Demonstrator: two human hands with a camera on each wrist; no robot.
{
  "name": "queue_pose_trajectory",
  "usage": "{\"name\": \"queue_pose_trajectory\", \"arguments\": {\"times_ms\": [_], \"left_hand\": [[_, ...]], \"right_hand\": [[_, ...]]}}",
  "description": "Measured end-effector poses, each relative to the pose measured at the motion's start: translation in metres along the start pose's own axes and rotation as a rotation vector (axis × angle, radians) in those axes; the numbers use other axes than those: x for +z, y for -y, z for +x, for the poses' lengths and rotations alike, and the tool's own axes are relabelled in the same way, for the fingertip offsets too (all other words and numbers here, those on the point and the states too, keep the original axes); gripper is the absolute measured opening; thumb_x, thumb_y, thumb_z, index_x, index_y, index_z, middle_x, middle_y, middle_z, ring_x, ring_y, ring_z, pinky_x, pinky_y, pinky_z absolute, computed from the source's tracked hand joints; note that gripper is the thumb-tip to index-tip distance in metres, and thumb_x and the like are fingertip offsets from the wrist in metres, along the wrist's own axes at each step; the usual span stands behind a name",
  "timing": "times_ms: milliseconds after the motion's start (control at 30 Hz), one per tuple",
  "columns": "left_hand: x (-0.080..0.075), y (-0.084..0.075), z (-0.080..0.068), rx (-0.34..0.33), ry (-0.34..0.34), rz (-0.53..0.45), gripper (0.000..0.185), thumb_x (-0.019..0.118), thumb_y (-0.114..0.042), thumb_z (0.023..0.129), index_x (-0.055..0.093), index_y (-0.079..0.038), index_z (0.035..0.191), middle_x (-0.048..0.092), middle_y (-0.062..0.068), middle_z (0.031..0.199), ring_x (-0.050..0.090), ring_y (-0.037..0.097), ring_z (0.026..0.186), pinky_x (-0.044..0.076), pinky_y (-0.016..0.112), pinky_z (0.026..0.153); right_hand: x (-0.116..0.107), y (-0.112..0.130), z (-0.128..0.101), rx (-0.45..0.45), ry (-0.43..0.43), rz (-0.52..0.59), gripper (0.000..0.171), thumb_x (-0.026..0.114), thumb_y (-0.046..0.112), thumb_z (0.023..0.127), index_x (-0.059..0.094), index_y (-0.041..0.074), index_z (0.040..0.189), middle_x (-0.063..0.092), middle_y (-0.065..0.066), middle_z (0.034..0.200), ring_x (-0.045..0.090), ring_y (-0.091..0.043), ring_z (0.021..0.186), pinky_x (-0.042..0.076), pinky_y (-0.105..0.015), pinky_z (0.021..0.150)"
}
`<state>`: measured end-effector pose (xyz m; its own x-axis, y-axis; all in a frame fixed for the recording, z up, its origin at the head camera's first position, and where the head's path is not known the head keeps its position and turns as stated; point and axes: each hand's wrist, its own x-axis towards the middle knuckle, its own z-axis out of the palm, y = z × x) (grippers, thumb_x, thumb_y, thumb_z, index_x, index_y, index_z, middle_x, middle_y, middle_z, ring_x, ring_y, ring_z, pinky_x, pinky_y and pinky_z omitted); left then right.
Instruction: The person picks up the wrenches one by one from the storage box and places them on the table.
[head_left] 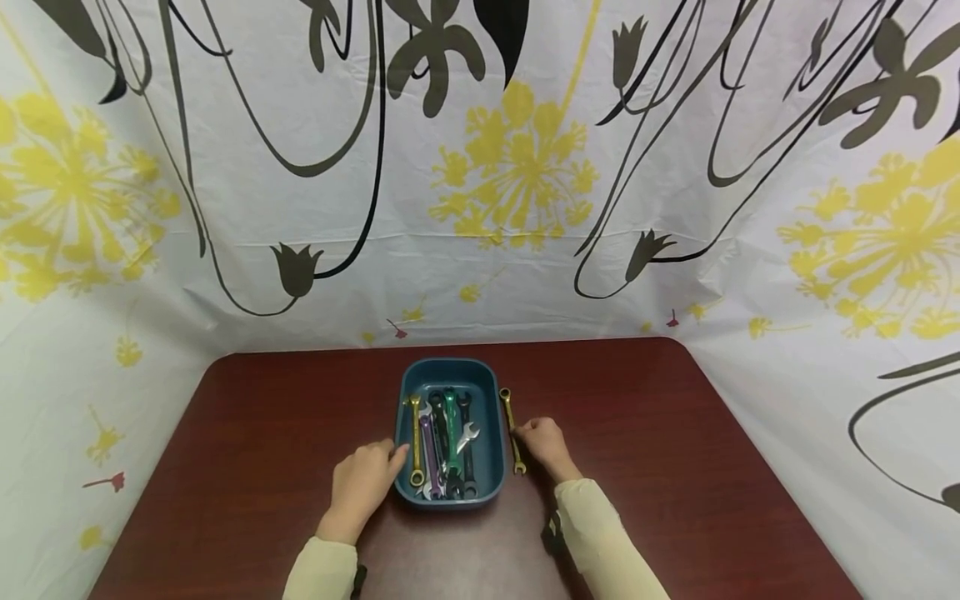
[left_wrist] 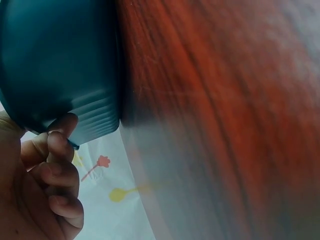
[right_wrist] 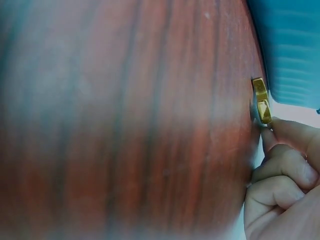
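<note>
A blue plastic tray stands on the table with several combination wrenches lying lengthwise in it, among them a gold wrench, a purple wrench and a green wrench. My left hand grips the tray's left rim, its fingers curled against the outer wall. Just right of the tray, a second gold wrench lies along its side. My right hand pinches this wrench near its middle between thumb and forefinger; the other fingers are curled under.
The reddish-brown table extends to both sides of the tray. A white cloth printed with flowers hangs behind the table and along its sides. A small silver wrench lies slanted on top of the others in the tray.
</note>
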<state>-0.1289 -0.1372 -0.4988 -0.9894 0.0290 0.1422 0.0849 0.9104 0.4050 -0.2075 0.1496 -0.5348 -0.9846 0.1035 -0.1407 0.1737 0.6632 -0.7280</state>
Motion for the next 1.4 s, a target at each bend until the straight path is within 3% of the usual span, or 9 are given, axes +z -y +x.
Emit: {"name": "queue_pose_trajectory", "arguments": {"times_ms": [333, 433, 567, 667, 900, 1033, 1167, 1400], "left_hand": [[0.002, 0.000, 0.002, -0.001, 0.003, -0.008, 0.038, 0.059, -0.037, 0.095, 0.051, -0.015, 0.065, 0.038, -0.001, 0.052, 0.035, 0.012, 0.044, 0.025, 0.027, 0.043], [0.002, 0.000, 0.003, -0.003, -0.005, -0.010, 0.037, 0.059, -0.037, 0.095, 0.052, -0.014, 0.066, 0.038, -0.001, 0.052, 0.035, 0.013, 0.044, 0.025, 0.027, 0.043], [0.003, -0.001, 0.004, -0.005, 0.003, -0.008, 0.036, 0.059, -0.037, 0.096, 0.054, -0.013, 0.069, 0.039, -0.001, 0.053, 0.036, 0.013, 0.044, 0.025, 0.027, 0.044], [0.003, -0.001, 0.004, -0.002, 0.003, -0.007, 0.035, 0.058, -0.037, 0.096, 0.056, -0.013, 0.071, 0.040, -0.001, 0.053, 0.036, 0.013, 0.044, 0.026, 0.027, 0.044], [0.003, -0.001, 0.003, -0.004, 0.003, -0.007, 0.033, 0.059, -0.037, 0.095, 0.058, -0.011, 0.073, 0.040, -0.001, 0.053, 0.037, 0.013, 0.045, 0.026, 0.027, 0.044], [0.001, -0.001, 0.001, -0.005, 0.014, -0.009, 0.032, 0.058, -0.036, 0.096, 0.060, -0.011, 0.076, 0.041, -0.001, 0.054, 0.037, 0.012, 0.045, 0.026, 0.027, 0.044], [0.000, -0.001, -0.002, -0.011, 0.023, -0.008, 0.031, 0.058, -0.035, 0.096, 0.060, -0.011, 0.076, 0.042, -0.001, 0.055, 0.037, 0.012, 0.045, 0.026, 0.028, 0.044], [0.001, -0.002, -0.002, -0.019, 0.026, -0.006, 0.033, 0.058, -0.035, 0.096, 0.056, -0.013, 0.072, 0.040, -0.001, 0.054, 0.037, 0.013, 0.045, 0.026, 0.028, 0.044]], "right_hand": [[-0.001, -0.002, 0.002, 0.001, -0.022, 0.002, 0.025, 0.070, 0.021, 0.084, 0.069, 0.001, 0.068, 0.063, -0.002, 0.066, 0.052, -0.014, 0.061, 0.041, -0.027, 0.059], [-0.004, -0.004, 0.004, 0.015, 0.015, 0.093, 0.026, 0.069, 0.020, 0.085, 0.067, 0.002, 0.066, 0.055, 0.001, 0.058, 0.046, -0.012, 0.054, 0.038, -0.027, 0.053], [-0.011, -0.007, 0.006, 0.087, 0.107, 0.311, 0.037, 0.066, 0.021, 0.089, 0.053, 0.008, 0.056, 0.037, 0.005, 0.047, 0.030, -0.009, 0.042, 0.027, -0.026, 0.043], [-0.017, -0.010, 0.007, 0.136, 0.156, 0.413, 0.045, 0.065, 0.025, 0.091, 0.044, 0.013, 0.053, 0.030, 0.006, 0.046, 0.025, -0.009, 0.040, 0.024, -0.026, 0.042], [-0.022, -0.011, 0.007, 0.205, 0.204, 0.540, 0.036, 0.065, 0.027, 0.091, 0.053, 0.012, 0.060, 0.031, 0.006, 0.050, 0.026, -0.009, 0.044, 0.025, -0.025, 0.045], [-0.022, -0.008, 0.005, 0.246, 0.220, 0.600, 0.028, 0.066, 0.031, 0.091, 0.065, 0.006, 0.077, 0.035, 0.006, 0.051, 0.028, -0.009, 0.044, 0.026, -0.024, 0.045], [-0.023, 0.002, 0.005, 0.244, 0.241, 0.629, 0.034, 0.068, 0.034, 0.089, 0.069, 0.001, 0.095, 0.039, 0.007, 0.053, 0.031, -0.007, 0.044, 0.027, -0.022, 0.045], [-0.032, 0.033, 0.004, 0.203, 0.333, 0.714, 0.023, 0.065, 0.028, 0.092, 0.063, 0.012, 0.076, 0.034, 0.007, 0.054, 0.030, -0.005, 0.044, 0.026, -0.021, 0.043]]}}
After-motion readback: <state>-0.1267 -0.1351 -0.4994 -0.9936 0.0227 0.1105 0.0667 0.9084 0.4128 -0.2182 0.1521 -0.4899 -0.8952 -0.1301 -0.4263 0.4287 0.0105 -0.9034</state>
